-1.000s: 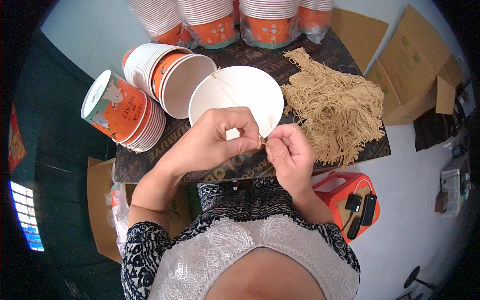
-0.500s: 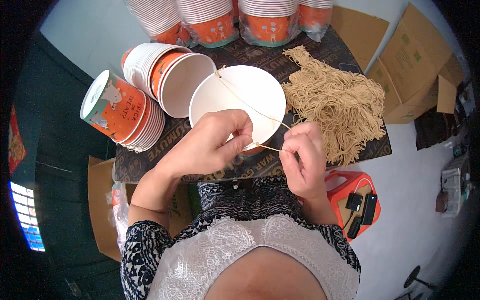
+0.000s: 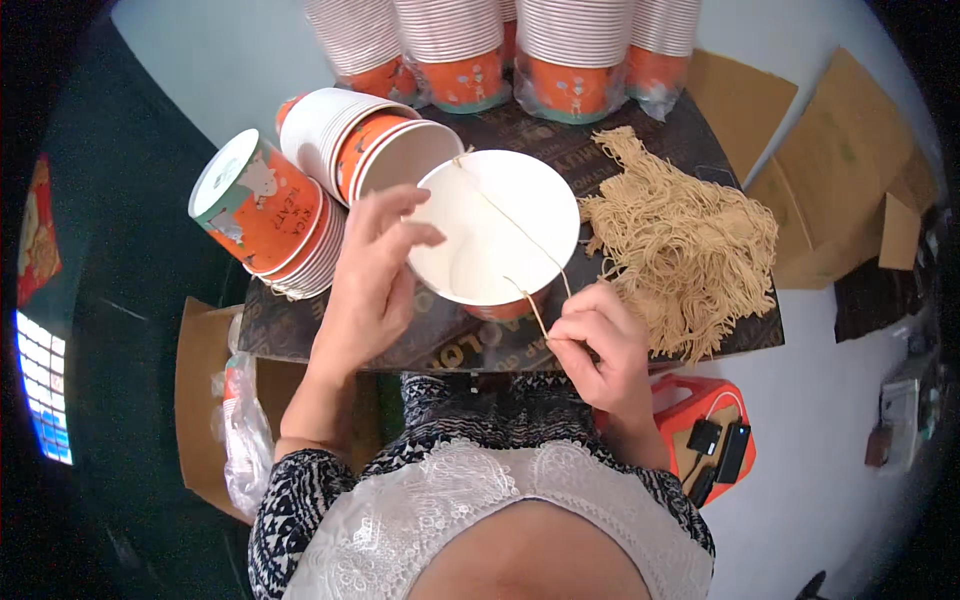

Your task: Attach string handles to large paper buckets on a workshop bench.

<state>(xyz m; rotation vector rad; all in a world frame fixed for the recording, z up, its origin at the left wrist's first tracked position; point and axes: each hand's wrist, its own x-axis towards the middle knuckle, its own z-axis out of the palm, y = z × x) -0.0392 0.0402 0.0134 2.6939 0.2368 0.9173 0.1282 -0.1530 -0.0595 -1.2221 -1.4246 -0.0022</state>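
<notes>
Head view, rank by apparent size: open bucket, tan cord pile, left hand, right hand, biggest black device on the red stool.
1. Tan cord pile
2. Open bucket
3. Left hand and right hand: too alike to rank
4. Biggest black device

Soft light across the table (image 3: 300,325), glaring window (image 3: 43,390) at left, grainy shadows, fisheye-bent edges, black corners

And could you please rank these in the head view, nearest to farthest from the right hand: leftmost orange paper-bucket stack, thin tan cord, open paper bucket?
1. Thin tan cord: in the right hand's grip.
2. Open paper bucket: just ahead and to the left.
3. Leftmost orange paper-bucket stack: well over at the table's left side.
</notes>
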